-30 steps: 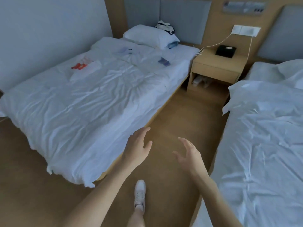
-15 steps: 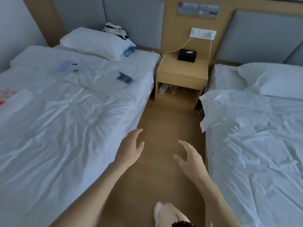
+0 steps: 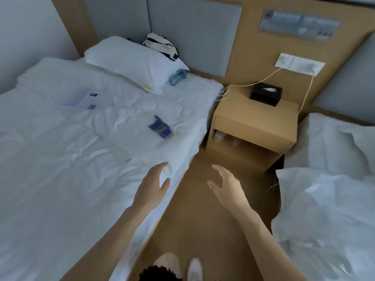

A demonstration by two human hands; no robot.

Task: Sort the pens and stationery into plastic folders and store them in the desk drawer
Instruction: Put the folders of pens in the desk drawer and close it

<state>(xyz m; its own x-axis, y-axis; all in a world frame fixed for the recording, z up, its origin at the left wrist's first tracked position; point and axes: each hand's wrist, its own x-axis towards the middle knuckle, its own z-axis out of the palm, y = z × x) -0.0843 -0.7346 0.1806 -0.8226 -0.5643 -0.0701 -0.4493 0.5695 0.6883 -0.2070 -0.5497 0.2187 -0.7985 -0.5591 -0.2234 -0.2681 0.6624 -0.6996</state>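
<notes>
We are holding our left hand [image 3: 151, 188] out over the near edge of the left bed [image 3: 60, 179], fingers loosely spread and grasping nothing. Our right hand [image 3: 228, 189] is hanging over the wooden floor [image 3: 203, 230] between the beds, also released, fingers relaxed and thumb turned toward the left hand.

Beyond our left hand, on the rumpled sheet, a blue pack of stationery [image 3: 161, 129] is lying inside a clear plastic folder [image 3: 132, 130]. Farther off and to the left of that hand, a second pale folder [image 3: 81, 98] with two small dark items is resting near the pillow [image 3: 129, 59].

Ahead of our right hand, the bedside cabinet [image 3: 253, 126] is standing with its drawer [image 3: 251, 131] closed and a black tissue box [image 3: 265, 94] on top. To the right of that hand the second bed [image 3: 328, 209] is lying, well apart from the stationery.
</notes>
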